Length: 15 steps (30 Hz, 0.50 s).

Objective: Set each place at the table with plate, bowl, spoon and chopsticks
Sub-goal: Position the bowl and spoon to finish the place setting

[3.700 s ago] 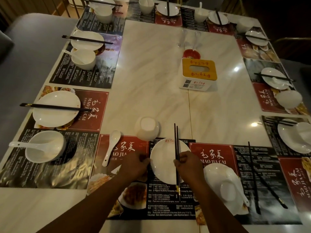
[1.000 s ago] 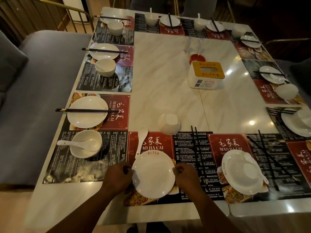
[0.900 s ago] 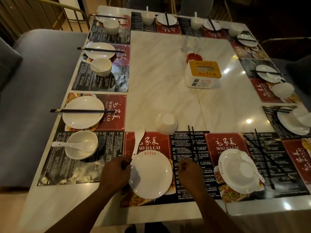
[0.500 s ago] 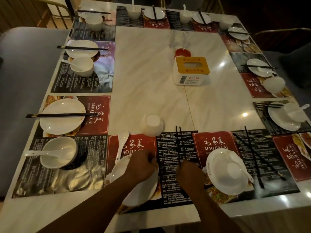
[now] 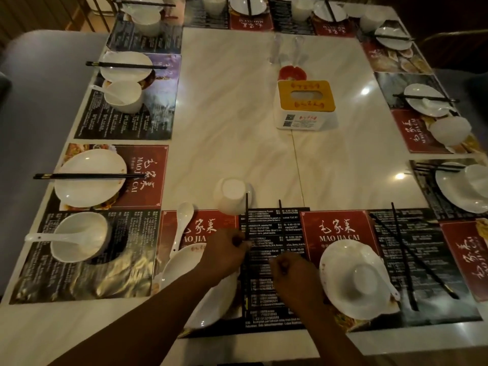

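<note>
Black chopsticks (image 5: 246,224) | left hand (image 5: 224,250) pinches one; right hand (image 5: 289,268) other | both hands curled

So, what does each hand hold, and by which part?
One chopstick each: the left hand pinches the left chopstick near its middle, the right hand the right chopstick, slightly lower.

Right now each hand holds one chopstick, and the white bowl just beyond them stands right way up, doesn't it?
Not quite. The head view shows the bowl upside down, base facing up. The rest is right: the left hand pinches the left chopstick, and the right hand grips the right chopstick.
</note>
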{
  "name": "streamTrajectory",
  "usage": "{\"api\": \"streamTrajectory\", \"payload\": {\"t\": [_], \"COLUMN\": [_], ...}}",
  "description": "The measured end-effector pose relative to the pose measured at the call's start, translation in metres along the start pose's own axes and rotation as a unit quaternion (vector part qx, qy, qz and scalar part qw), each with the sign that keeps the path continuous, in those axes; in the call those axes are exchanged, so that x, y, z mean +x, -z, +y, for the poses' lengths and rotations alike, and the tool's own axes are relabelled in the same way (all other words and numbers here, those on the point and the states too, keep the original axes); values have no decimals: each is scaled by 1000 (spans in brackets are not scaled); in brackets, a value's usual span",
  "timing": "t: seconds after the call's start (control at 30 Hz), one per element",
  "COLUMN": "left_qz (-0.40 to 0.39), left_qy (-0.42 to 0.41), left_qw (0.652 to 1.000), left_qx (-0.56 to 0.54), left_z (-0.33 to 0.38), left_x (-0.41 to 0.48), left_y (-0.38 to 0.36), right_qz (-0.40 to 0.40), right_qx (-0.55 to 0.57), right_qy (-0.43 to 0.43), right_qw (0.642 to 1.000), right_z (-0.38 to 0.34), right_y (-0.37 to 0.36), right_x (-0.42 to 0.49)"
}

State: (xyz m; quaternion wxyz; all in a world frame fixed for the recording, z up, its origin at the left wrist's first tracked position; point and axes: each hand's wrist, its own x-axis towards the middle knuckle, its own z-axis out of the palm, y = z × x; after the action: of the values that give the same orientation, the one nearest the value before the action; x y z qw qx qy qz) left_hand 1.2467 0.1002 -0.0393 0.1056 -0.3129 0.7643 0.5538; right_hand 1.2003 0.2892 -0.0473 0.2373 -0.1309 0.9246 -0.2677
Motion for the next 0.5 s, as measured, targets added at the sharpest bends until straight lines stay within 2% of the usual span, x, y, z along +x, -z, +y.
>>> {"api": "streamTrajectory", "payload": {"t": [0.07, 0.17, 0.37, 0.5], "left_qz": [9, 38, 66, 59], "left_qy": [23, 47, 85, 75], "left_qw": [999, 998, 994, 995], "left_qx": [-30, -30, -8, 10], "left_z": [-10, -33, -75, -88], "left_x": [-12, -30, -51, -53], "left_y": [17, 42, 67, 70], "right_qz": [39, 33, 7, 17], "right_qx": [-57, -108, -68, 25], "right_qy": [-16, -56, -99, -81], "right_qw": [998, 992, 993, 996], "right_z": [10, 12, 11, -19], "right_y": [2, -1, -11, -9], "right_x": [10, 20, 24, 0]}}
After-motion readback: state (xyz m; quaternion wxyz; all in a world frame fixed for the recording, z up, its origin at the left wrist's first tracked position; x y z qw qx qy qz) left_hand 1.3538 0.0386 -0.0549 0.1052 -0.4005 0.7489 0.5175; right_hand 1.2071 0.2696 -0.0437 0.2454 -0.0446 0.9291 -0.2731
